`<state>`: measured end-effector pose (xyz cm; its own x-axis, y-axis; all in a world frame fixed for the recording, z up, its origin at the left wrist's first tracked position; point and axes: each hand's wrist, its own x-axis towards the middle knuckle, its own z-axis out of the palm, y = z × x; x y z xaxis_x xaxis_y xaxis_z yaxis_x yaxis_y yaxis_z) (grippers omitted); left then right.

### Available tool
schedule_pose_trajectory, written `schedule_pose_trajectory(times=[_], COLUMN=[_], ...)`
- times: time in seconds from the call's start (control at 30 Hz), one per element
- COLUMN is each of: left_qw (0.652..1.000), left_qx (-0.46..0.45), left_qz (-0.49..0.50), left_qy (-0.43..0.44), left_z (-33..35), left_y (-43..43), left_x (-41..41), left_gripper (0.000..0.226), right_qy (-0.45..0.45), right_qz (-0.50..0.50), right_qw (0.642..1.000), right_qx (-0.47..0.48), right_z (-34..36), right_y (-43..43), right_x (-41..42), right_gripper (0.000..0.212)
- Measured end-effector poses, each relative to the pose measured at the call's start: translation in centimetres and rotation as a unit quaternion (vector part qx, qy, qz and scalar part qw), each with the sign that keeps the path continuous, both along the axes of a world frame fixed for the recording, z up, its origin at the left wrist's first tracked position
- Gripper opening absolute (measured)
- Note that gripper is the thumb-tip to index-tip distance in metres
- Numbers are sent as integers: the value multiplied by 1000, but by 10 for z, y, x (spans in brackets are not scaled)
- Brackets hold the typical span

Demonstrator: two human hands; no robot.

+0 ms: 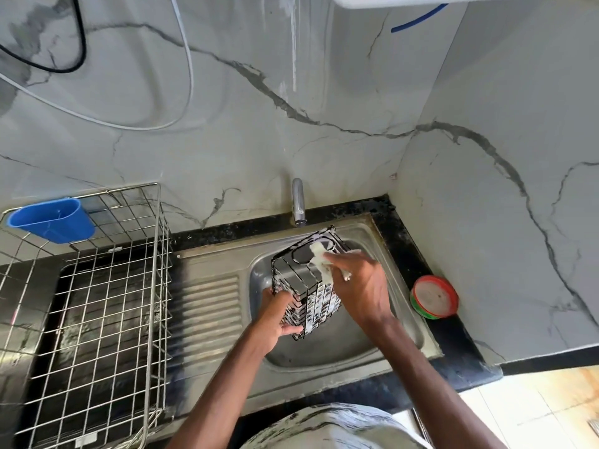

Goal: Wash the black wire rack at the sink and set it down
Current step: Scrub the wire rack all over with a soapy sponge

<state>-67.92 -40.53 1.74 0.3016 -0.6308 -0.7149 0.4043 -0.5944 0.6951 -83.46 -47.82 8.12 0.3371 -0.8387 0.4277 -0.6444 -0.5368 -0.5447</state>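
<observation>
black wire rack (304, 280), foam-covered, held tilted above the sink (340, 345) basin below the tap (298, 202). left hand (275, 319) grips its near lower edge, fingers curled round the wires. right hand (359, 283) reaches across the top, pinching a white scrub pad (321, 260) against the rack.

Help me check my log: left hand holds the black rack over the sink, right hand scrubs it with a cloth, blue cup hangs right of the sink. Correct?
One slip: the head view shows the blue cup hanging left of the sink, on the wire basket. The left hand does hold the black rack, and the right hand scrubs it with the cloth.
</observation>
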Motion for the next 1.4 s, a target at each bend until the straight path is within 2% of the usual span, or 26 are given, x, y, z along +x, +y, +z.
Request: schedule_pose_trajectory(times=[0.13,0.23,0.33,0.57,0.7,0.77,0.87,0.97,1.1,1.23,1.4], left_qw=[999,998,996,994,989,975,951,927,920,925,929], left_qx=[-34,-33,-39,-33,-29,-30,-61,-95,-96,-74,-75], left_qz=[-8,-42,-49,-3,-13,-37,-74,-109,-134,-112,-78], left_qy=[-9,-38,-67,-104,-145,-219,-295,-345,-356,-355,-354], left_z=[4,12,10,11,1,-6,-6,2,14,17,11], left_y=[2,7,8,-1,0,3,9,13,11,7,4], left_x=[1,2,4,8,18,23,30,38,43,47,59], left_gripper=[63,50,79,57,69,64,68,66,61,59,53], right_qy=[13,8,13,-20,-32,-51,-105,-122,-151,-159,-194], right_qz=[-63,-110,-135,-4,-41,-87,-134,-83,-1,72,71], right_qw=[998,993,989,999,997,989,954,930,914,905,896], right_qx=[-13,41,67,33,54,108,247,337,377,388,392], right_z=[-8,-10,-10,2,-4,-6,-9,-6,6,22,33], right_y=[-19,-34,-33,21,0,-14,-30,-37,-32,-26,-29], right_x=[-11,-18,-14,13,-7,-19,-33,-37,-24,-14,-25], right_gripper=[34,31,30,28,25,28,30,33,34,29,29])
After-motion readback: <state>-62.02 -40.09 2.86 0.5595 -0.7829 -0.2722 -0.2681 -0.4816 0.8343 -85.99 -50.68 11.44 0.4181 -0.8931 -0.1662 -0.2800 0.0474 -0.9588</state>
